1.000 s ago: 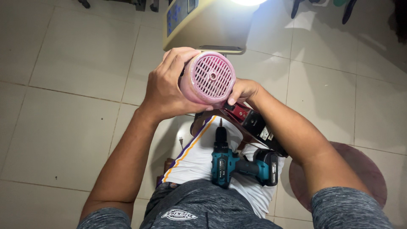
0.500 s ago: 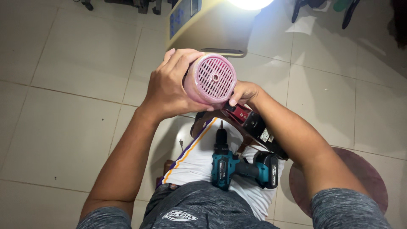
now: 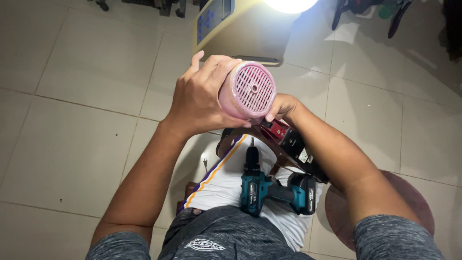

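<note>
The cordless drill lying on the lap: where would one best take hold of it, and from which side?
Probably by the handle of the cordless drill, between teal body and battery. It lies flat across the lap, bit pointing away, handle toward the right hand; come from above, on the right. The left hand grips the pink fan housing.

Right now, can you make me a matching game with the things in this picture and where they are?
Things:
1. pink grille cover
2. teal cordless drill
3. round brown stool
4. bright lamp

Places:
A. lying on the lap
B. on the floor, lower right
C. top edge of the picture
D. gripped by the left hand

Pairs: 1-D, 2-A, 3-B, 4-C
</note>
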